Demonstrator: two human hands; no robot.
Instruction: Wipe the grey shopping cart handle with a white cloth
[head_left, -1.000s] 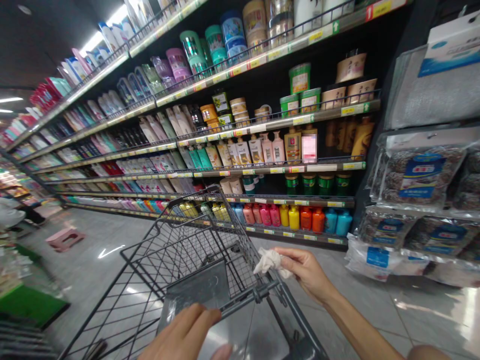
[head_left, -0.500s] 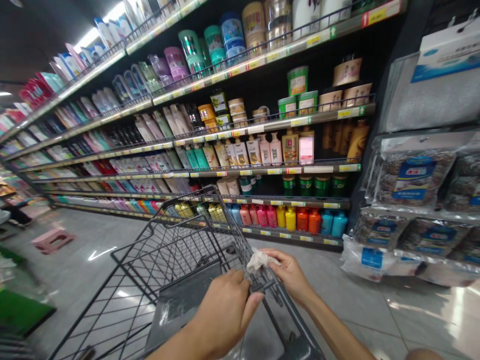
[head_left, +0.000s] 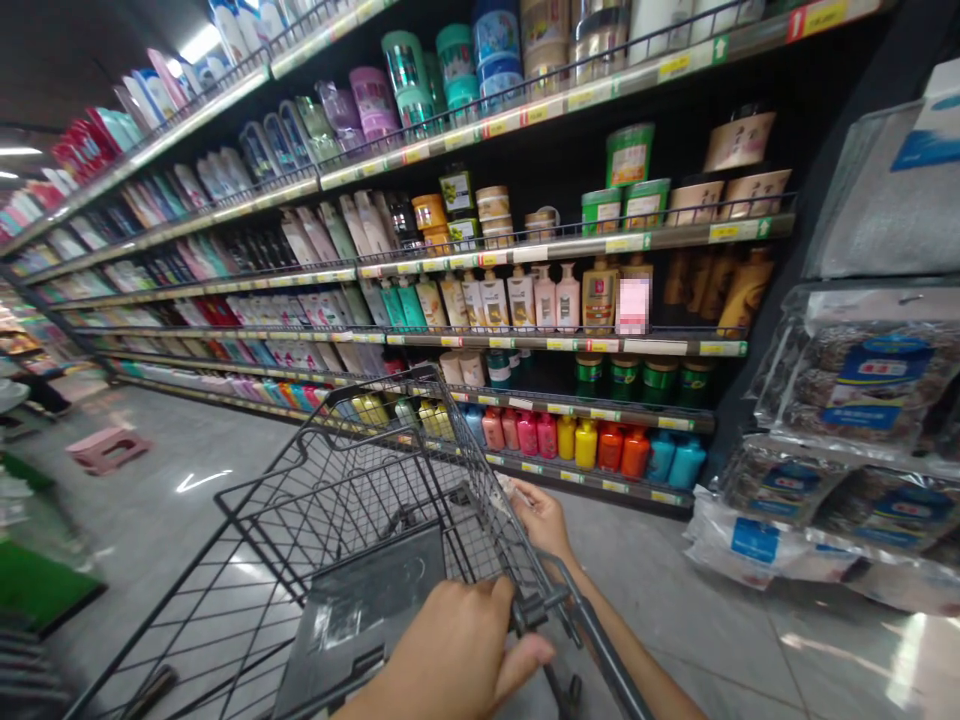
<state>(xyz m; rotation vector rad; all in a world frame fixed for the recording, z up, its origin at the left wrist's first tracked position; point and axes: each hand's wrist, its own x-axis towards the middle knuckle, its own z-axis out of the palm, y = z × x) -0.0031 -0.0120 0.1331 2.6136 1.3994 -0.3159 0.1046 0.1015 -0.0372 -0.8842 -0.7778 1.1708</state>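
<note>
A dark grey wire shopping cart (head_left: 352,480) stands in front of me, with a flat grey panel (head_left: 367,590) at its near end. My left hand (head_left: 469,635) is closed over the cart's frame near its right corner, thumb pointing right. On the outer side of the cart's right wire wall, my right hand (head_left: 541,518) pinches a crumpled whitish cloth or tissue (head_left: 504,487) against the upper part of the mesh. The wires partly hide the cloth and the fingertips. Nothing shows inside the basket.
Long shelves (head_left: 570,342) of bottles and tubs run along the far side. Packaged scouring pads (head_left: 874,375) hang at the right. A pink stool (head_left: 109,450) stands on the grey floor at the left, near a green box-like object (head_left: 45,585). A person's leg (head_left: 45,392) shows at the far left.
My right hand has moved forward and down with the cloth, from the cart's top rail to the outer side of its wall. My left hand stays on the frame. The view has shifted slightly.
</note>
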